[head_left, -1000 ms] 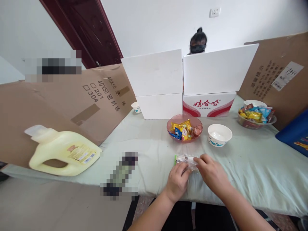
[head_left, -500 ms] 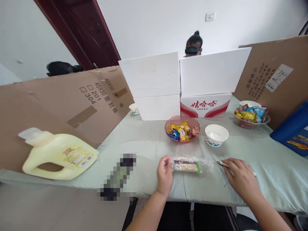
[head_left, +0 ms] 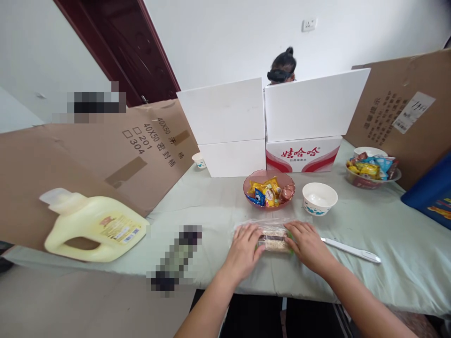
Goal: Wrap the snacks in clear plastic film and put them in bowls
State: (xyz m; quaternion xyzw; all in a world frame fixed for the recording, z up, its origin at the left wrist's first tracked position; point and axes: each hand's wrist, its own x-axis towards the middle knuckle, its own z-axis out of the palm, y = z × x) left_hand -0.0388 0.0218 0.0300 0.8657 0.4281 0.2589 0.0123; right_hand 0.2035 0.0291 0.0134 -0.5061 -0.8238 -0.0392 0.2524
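Observation:
A clear plastic packet of pale, grainy bars (head_left: 274, 242) lies on the near side of the table, with a dark label band across it. My left hand (head_left: 244, 244) grips its left end, fingers over the wrapper and thumb along the near edge. On the right end rests my right hand (head_left: 306, 244), its fingers curved over the packet and thumb at the side. A slim white-handled knife (head_left: 352, 250) lies just right of my right hand, apart from it; its tip is partly hidden by that hand.
Behind the packet stand a pink bowl (head_left: 268, 209) of wrapped snacks and a white paper bowl (head_left: 319, 206). A yellow jug (head_left: 105, 225) lies left, near a pixelated object (head_left: 176, 258). White boxes (head_left: 232, 159) and cardboard panels (head_left: 148, 173) border the table; a person (head_left: 283, 63) sits behind.
My right hand has let go of the knife and moved left onto the packet's right end. My left hand has shifted from the wrapper's edge to over its left end.

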